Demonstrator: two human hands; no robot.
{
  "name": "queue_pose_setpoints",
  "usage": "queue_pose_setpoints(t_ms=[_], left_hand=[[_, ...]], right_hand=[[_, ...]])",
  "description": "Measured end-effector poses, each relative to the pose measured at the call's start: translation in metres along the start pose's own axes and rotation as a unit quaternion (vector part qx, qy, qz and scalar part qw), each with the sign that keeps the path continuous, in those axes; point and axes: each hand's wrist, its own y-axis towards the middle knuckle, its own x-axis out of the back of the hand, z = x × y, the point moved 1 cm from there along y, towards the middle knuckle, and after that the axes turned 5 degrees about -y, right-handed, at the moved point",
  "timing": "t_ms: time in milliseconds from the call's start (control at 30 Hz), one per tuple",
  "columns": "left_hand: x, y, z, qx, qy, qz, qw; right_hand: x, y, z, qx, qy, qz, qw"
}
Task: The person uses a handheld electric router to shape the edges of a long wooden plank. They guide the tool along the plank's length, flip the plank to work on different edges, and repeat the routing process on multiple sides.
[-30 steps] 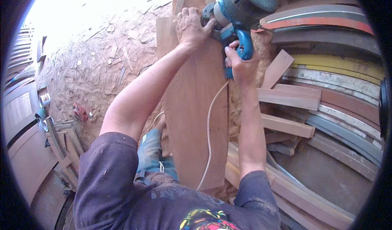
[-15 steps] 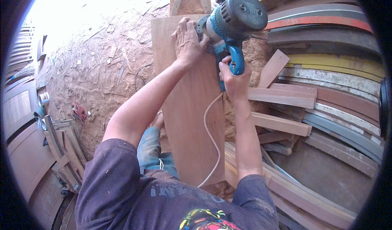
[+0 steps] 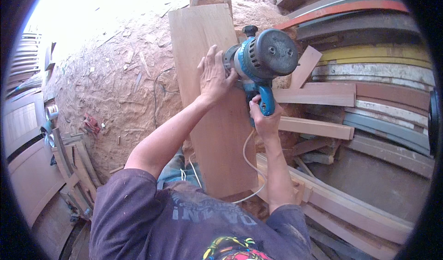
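Note:
A blue router [image 3: 256,59] with a dark motor cap is tipped on its side at the right long edge of a wide wooden board [image 3: 226,144]. My right hand [image 3: 266,121] is wrapped round its blue D-shaped handle. My left hand [image 3: 214,77] lies with fingers stretched over the board's face, its thumb against the router's base. The base partly hides behind that hand, and the bit is out of sight. A pale power cord [image 3: 247,154] runs from the handle down across the board toward my body.
Stacked planks and painted boards [image 3: 374,57] fill the right side, with loose wood offcuts [image 3: 318,128] beside the router. Dirt ground strewn with wood chips [image 3: 129,89] lies to the left. Door panels [image 3: 34,167] and a small wooden frame [image 3: 74,167] stand at the far left.
The router has slid toward me along the board's right edge, with both hands moving along with it. The cord now bends in a wider loop near my right forearm.

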Motion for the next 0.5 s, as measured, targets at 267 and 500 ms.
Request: queue_pose_setpoints(t_ms=[267,500], left_hand=[[0.003,-0.083,-0.024,-0.004,-0.002,0.048,0.999],[0.005,-0.164,-0.033,-0.035,0.006,0.058,0.998]], right_hand=[[0.033,-0.086,-0.025,-0.014,-0.005,-0.003,1.000],[0.053,-0.169,-0.038,-0.017,-0.004,-0.008,1.000]])
